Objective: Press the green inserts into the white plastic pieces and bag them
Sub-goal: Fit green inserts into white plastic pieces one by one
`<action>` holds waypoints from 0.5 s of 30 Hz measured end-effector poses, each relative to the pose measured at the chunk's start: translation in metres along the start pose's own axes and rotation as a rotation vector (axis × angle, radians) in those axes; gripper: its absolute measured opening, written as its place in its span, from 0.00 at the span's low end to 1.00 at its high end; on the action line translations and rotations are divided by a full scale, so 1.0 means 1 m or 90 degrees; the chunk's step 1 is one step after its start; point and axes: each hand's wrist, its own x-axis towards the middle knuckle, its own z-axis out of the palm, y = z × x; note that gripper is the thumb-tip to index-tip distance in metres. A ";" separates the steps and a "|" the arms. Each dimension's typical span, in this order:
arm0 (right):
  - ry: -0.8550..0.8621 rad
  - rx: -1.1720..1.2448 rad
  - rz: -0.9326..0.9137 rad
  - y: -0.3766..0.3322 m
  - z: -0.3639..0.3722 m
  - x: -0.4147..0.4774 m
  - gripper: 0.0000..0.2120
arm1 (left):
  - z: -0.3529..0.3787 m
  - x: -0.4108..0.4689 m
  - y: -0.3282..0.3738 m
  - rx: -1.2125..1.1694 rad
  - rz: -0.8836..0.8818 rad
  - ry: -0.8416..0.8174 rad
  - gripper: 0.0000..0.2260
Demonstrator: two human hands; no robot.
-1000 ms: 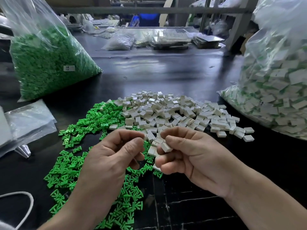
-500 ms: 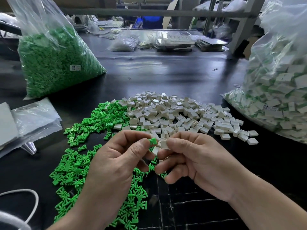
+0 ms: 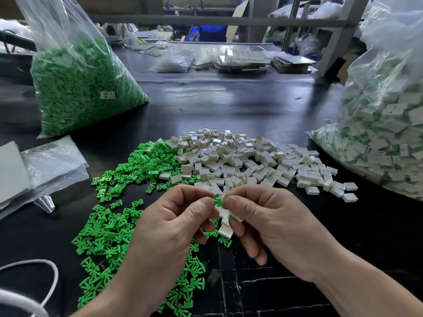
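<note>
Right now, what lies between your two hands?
A single green insert, pinched by the left hand against the right hand, which grips white pieces just below. Head view shows it.

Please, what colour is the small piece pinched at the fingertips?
Bright green: the small plastic insert, head view.

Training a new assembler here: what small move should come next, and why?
Probably press the green insert, pinched in the left hand, into the white piece that the right hand holds: they meet at the fingertips, yet the insert shows outside it, so it looks unseated.
</note>
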 end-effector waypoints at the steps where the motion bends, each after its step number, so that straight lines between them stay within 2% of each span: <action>1: -0.004 -0.032 -0.004 0.001 0.001 -0.001 0.08 | 0.000 0.000 0.000 0.005 -0.001 0.001 0.09; 5: -0.030 -0.095 -0.043 0.004 0.001 -0.002 0.10 | 0.000 0.000 -0.001 0.033 0.003 0.004 0.08; 12: -0.035 -0.022 -0.023 0.004 0.001 0.001 0.03 | -0.001 0.000 0.000 0.073 0.010 0.007 0.11; 15: -0.008 -0.004 -0.022 0.006 -0.001 0.002 0.05 | -0.001 -0.001 0.001 0.106 0.019 0.006 0.11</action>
